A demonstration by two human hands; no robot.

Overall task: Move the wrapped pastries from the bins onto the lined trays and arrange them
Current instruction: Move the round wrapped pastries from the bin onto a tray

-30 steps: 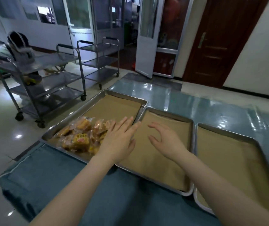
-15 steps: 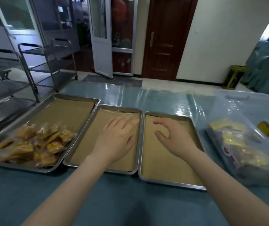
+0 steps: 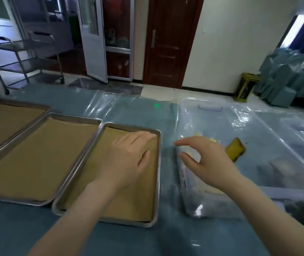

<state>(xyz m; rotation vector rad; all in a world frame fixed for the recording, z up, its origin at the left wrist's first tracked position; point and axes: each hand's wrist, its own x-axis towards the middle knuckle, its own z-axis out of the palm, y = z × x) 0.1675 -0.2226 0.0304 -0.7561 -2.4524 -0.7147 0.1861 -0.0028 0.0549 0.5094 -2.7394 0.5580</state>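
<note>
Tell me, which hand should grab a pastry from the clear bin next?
Probably the right hand. It is open and already over the clear bin where the pastries lie. The left hand is over the paper of the nearest tray, farther from the bin.

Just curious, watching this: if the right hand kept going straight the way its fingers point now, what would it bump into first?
Probably the near wall of the clear plastic bin. The right hand, open and empty, hovers at its rim, fingers aimed left and slightly forward; depth is unclear, so it may pass over onto the wrapped pastries inside.
</note>
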